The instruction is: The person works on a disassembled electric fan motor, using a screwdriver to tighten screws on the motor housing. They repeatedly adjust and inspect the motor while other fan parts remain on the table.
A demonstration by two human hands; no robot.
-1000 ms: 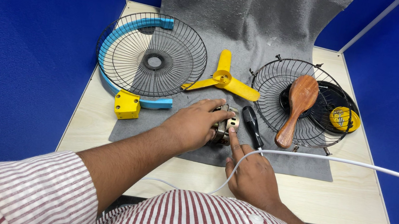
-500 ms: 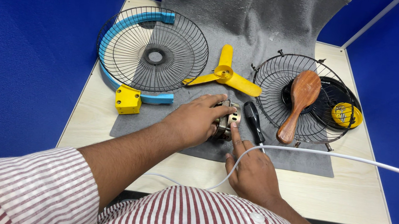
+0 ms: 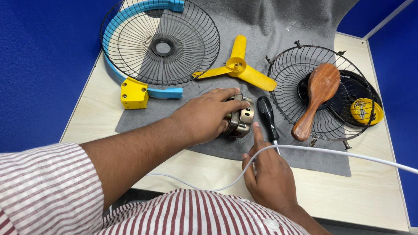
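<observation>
Left hand (image 3: 203, 118) is draped right over the small brass-coloured metal motor block (image 3: 241, 118), fingers curled across its top and near side, so the block sits under the fingertips and pokes out to the right of the knuckles, resting on the grey felt mat (image 3: 175, 118) at the middle of the pale wooden table (image 3: 353, 196). Right hand (image 3: 269, 173) sits just below and to the right, loosely closed with the forefinger stretched up toward the block; the thin white power cord (image 3: 381, 161) runs across it and seems to pass through its fingers, though the actual pinch is hard to make out from here. The black-handled screwdriver (image 3: 267, 118) lies just beside the block on its right, its tip down by that forefinger. Up behind, the yellow three-blade plastic fan propeller (image 3: 237, 67) lies flat, the black wire fan guard with blue rim (image 3: 159, 42) to its left, and a second black wire guard (image 3: 317, 100) to the right with a brown wooden hairbrush (image 3: 317, 95) lying in it
</observation>
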